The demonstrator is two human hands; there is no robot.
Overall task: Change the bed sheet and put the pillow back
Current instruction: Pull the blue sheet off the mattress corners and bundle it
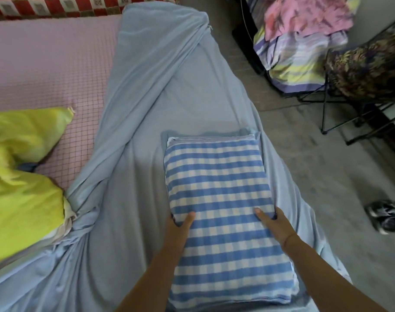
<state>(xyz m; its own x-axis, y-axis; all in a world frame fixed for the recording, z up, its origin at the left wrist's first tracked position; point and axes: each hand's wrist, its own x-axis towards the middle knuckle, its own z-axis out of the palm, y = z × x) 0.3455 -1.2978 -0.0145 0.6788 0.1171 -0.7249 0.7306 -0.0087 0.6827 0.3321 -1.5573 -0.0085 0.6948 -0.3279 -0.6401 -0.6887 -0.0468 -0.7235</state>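
Item: pillow (223, 199), blue-and-white check, held in both your hands on the bed.

Your left hand (178, 224) grips the pillow's left edge, thumb on top and fingers curled under the side; your right hand (273, 224) grips the right edge the same way. The pillow lies flat on the light blue sheet (165, 86), near you. The sheet covers only the right strip of the bed, its left edge bunched and twisted in long folds. The pink gridded mattress (45, 64) lies bare to the left, with a yellow-green quilt (18, 165) heaped on it. On the floor (304, 165) to the right: one dark shoe (385, 217), blurred; farther off, a pile of striped bedding (304, 41).
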